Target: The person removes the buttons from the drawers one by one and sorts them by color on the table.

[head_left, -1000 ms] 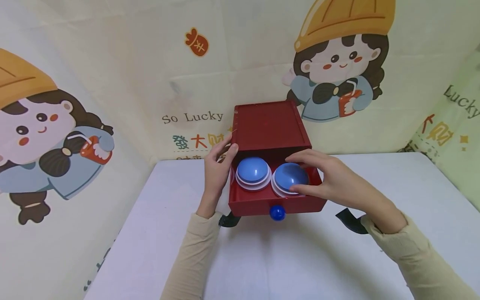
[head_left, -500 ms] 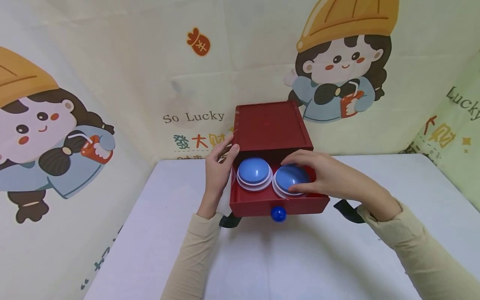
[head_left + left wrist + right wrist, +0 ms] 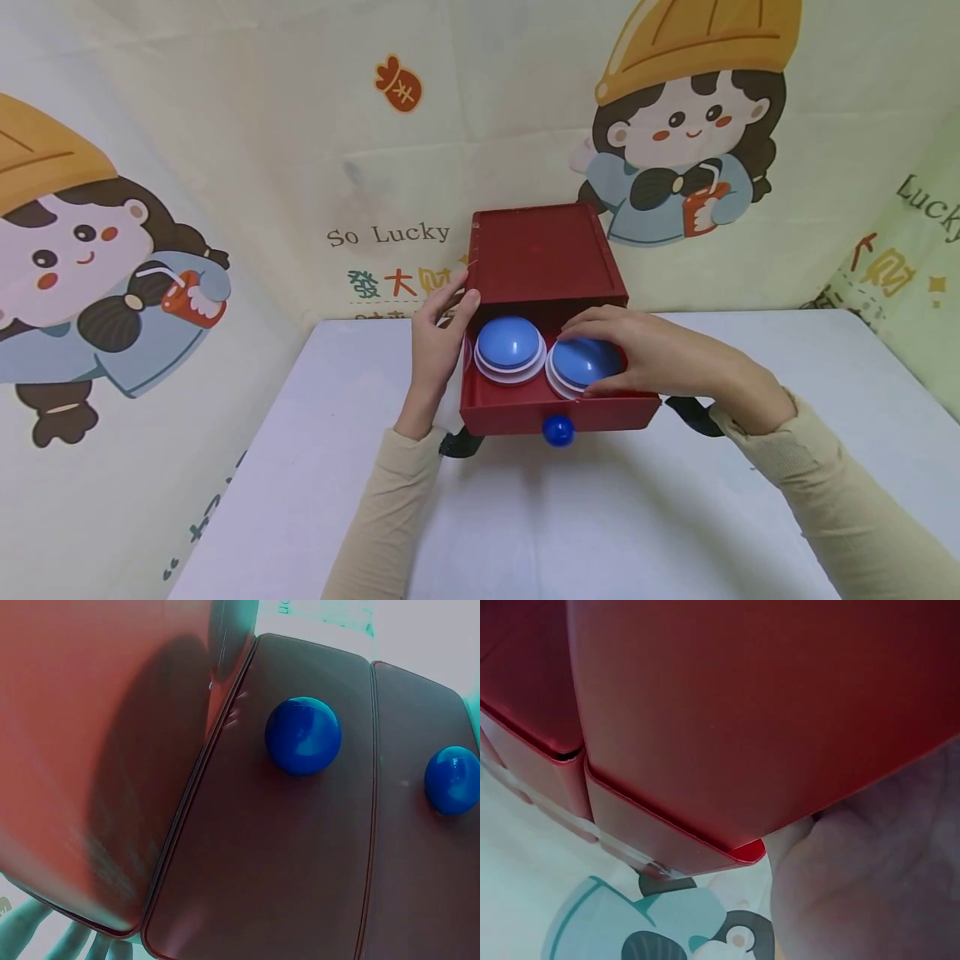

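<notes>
Our left hand braces the red drawer box, fingers flat, while our right hand cups the right blue dome in the open drawer.

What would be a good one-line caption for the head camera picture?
Right hand cups a blue dome in an open red drawer; left hand steadies the red box.

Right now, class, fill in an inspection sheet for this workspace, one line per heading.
Surface: white table, bare in front.
Job's things: red drawer box, top drawer pulled open, two blue domes on white rims inside; blue knob on its front.
Clutter: nothing seen.
Hands: left hand rests on the box's side; right hand curls round the right dome.
Cables: nothing seen; dark wrist straps only.
Surroundings: cartoon-printed backdrop.
</notes>
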A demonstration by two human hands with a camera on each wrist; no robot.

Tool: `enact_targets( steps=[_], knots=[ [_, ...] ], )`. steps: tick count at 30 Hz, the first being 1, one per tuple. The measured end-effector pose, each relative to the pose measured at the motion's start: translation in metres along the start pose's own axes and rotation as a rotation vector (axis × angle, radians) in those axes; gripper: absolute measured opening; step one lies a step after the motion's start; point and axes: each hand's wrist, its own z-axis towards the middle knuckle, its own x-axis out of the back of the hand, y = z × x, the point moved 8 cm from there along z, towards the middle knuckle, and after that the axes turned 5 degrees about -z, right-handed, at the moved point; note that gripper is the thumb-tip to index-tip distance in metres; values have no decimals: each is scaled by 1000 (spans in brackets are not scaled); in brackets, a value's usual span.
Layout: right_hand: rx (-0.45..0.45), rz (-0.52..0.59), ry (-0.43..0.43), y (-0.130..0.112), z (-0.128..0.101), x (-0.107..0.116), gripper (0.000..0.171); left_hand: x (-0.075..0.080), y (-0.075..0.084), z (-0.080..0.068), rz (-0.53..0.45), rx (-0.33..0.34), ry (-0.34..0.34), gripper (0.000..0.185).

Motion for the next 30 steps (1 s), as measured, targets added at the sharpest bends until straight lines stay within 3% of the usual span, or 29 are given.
enact_targets(
  steps=[3,18,30],
  knots=[
    [-2,-19,3,0,-1,1,64,-2,10,-3,7,16,-9,43],
    [117,8,123,0,-5,8,53,-3,11,-4,15,22,-21,44],
    [162,72,231,-2,-17,17,52,-4,13,-5,19,18,-13,44]
  ],
)
